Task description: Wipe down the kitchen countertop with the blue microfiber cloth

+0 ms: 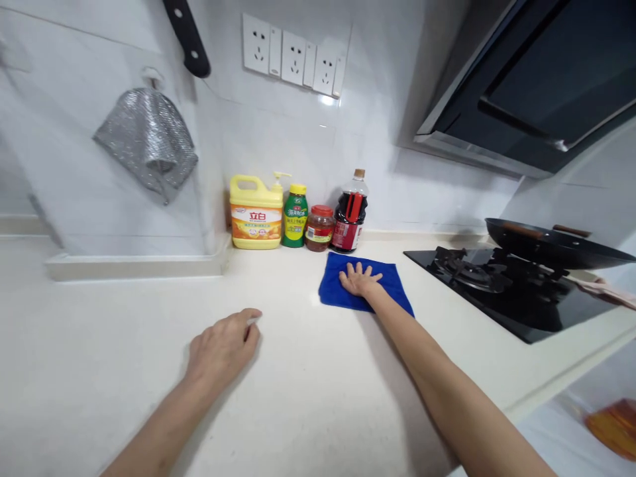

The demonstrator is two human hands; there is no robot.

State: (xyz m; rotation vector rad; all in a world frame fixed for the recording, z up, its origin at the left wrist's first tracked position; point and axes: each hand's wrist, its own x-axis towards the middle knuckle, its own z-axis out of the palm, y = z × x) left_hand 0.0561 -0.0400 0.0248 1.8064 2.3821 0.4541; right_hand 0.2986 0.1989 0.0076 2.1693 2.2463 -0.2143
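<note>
Since the right hand [360,279] lies flat, fingers spread, on the blue cloth [390,281] near the dark bottle [348,228], keep pressure even (left hand [223,346] half-curled, can't tell if holding anything).

The cloth [390,279] lies on the desk [298,397], before a bottle [346,232], left of the stove [527,310]; a wok [546,244] apparently rests there.

Left grip [221,348], right grip [358,281] and forearms [427,354] are bare.
</note>
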